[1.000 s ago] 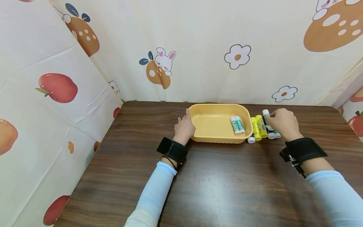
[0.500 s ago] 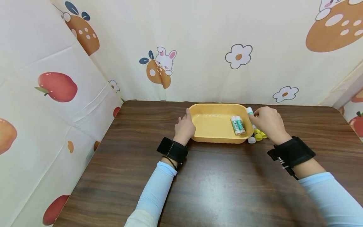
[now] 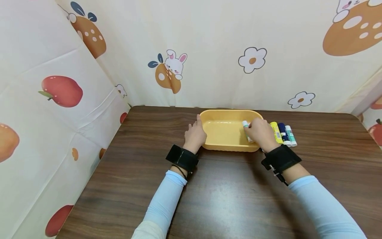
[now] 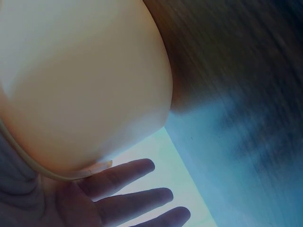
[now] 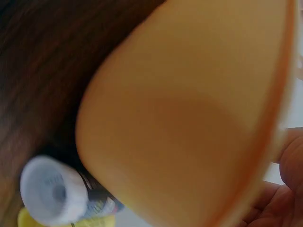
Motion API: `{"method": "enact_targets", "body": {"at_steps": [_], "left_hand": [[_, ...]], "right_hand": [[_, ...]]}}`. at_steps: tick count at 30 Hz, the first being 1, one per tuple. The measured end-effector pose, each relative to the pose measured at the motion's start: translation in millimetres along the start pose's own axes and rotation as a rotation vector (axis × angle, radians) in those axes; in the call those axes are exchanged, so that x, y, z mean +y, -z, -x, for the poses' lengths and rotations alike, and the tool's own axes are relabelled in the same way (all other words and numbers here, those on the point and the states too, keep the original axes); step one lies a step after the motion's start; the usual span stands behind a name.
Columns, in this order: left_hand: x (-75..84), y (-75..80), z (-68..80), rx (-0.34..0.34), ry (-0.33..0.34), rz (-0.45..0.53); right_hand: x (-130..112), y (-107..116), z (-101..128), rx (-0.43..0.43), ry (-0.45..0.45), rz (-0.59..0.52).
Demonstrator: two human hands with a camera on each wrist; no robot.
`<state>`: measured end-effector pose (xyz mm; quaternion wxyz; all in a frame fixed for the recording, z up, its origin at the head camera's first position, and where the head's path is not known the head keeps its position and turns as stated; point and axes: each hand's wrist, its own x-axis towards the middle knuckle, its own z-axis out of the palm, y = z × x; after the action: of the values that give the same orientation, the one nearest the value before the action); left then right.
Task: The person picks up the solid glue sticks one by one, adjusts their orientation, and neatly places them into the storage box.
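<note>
right hand (image 3: 259,132) apparently gripping glue stick (image 3: 245,124), in tray (image 3: 222,117)

Shallow yellow plastic tray (image 3: 222,146), smooth, faintly glossy. Dark wood-grain table (image 3: 226,192), satin sheen. Printed cloth backdrop (image 3: 209,49), matt, creased.

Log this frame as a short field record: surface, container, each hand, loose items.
surface: dark wooden table
container: yellow tray, near the table's far edge
left hand: fingers straight, resting against the tray's left wall
right hand: over the tray's right end, pinching a green-and-white glue stick
loose items: yellow glue stick, dark blue glue stick and teal glue stick, side by side on the table right of the tray
backdrop: cartoon-print curtain
</note>
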<state>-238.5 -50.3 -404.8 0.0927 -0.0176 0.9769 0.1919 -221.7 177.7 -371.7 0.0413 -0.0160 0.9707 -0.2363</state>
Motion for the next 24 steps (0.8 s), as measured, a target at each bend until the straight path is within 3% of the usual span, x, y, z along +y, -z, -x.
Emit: {"method": "enact_targets", "body": {"at_steps": [7, 24], "left_hand": [[-1.1, -2.9, -1.3, 0.017, -0.005, 0.012], [-1.1, -2.8, -1.0, 0.019, -0.001, 0.012]], "right_hand": [[2.0, -12.5, -7.0, -0.067, -0.045, -0.022], [1.2, -34.6, -14.9, 0.028, 0.037, 0.095]]}}
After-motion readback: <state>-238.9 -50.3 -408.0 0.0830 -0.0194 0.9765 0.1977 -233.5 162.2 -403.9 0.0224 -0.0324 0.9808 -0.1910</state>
